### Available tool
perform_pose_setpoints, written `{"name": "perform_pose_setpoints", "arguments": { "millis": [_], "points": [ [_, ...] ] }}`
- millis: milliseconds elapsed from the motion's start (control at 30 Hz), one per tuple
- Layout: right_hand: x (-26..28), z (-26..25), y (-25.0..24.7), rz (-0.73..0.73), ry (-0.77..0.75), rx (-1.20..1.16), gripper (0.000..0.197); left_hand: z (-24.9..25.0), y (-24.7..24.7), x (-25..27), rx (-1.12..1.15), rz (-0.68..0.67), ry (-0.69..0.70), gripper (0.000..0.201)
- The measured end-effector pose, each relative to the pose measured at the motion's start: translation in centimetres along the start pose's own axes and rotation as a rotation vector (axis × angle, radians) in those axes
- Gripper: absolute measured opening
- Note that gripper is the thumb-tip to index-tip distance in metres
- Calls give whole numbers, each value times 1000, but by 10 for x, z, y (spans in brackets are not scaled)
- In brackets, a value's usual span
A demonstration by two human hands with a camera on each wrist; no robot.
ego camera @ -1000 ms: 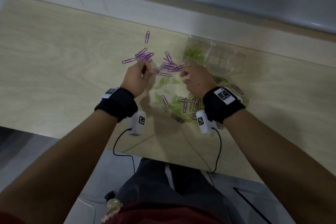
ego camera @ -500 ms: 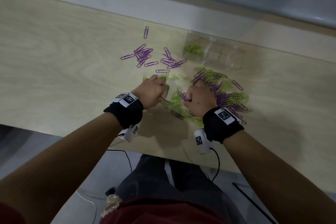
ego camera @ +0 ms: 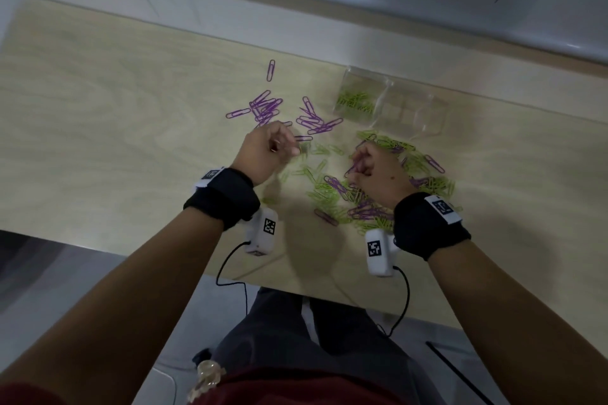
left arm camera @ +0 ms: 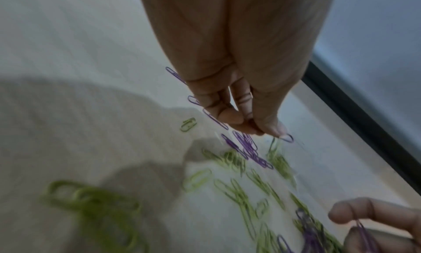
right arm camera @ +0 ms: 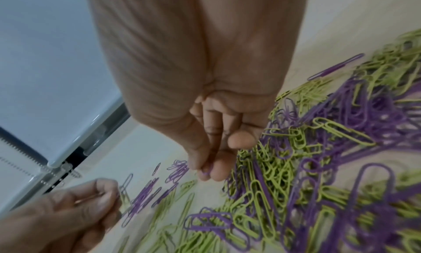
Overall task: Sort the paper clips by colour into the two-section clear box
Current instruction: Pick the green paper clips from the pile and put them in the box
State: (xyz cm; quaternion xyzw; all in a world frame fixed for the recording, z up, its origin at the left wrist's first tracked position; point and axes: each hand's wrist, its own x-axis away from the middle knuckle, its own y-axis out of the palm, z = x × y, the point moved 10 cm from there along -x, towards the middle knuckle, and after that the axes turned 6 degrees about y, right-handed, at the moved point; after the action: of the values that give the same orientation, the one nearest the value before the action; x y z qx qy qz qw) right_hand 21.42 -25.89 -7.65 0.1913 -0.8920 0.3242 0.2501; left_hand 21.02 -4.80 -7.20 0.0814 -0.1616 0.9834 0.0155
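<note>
Right hand pinched purple paper clips above the mixed heap on the counter — evidently separating colours; left hand curled, contents indiscernible. Clear box held green only.

Whether the left hand holds a clip is unclear.

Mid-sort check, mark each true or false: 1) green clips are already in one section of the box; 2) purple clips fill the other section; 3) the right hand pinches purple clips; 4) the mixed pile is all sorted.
1) True: green clips lie in the clear box's left section.
2) False: the other section looks empty; separated purple clips lie on the table.
3) True: the right hand pinches purple clips.
4) False: a mixed pile remains.
</note>
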Motion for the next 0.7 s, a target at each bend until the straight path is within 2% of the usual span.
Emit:
{"name": "perform_pose_setpoints", "arguments": {
  "millis": [67, 133, 200, 233, 333, 400, 500, 600, 667, 700],
  "points": [
    [-3, -3, 10, -41, -5, 61, 21, 5, -9, -8, 2, 16, 21, 18],
    [-5, -4, 19, -61, 8, 100, 22, 5, -12, -15, -14, -29, 5, 29],
    [-6, -7, 25, -59, 4, 161, 13, 5, -13, -20, -30, -68, -1, 31],
    [-5, -10, 28, -57, -11, 223, 9, 7, -15, -20, -35, -66, 0, 29],
    [-6, -17, 39, -38, -52, 531, 22, 9, -24, -21, -38, -15, 15, 26],
    [-8, -19, 46, -32, -74, 654, 18, 11, -28, -21, -32, -1, 18, 29],
    [-12, -15, 48, -46, -64, 619, 9, 17, -29, -20, -48, -22, 38, 37],
    [-15, -11, 38, -17, -46, 467, 12, 21, -34, -19, -147, -21, 73, 32],
    [-16, -18, 26, 17, -59, 376, 15, 24, -30, -20, -256, -98, 121, 39],
    [-17, -25, 21, 22, -73, 359, 16, 26, -21, -19, -322, -186, 142, 42]
  ]
}}
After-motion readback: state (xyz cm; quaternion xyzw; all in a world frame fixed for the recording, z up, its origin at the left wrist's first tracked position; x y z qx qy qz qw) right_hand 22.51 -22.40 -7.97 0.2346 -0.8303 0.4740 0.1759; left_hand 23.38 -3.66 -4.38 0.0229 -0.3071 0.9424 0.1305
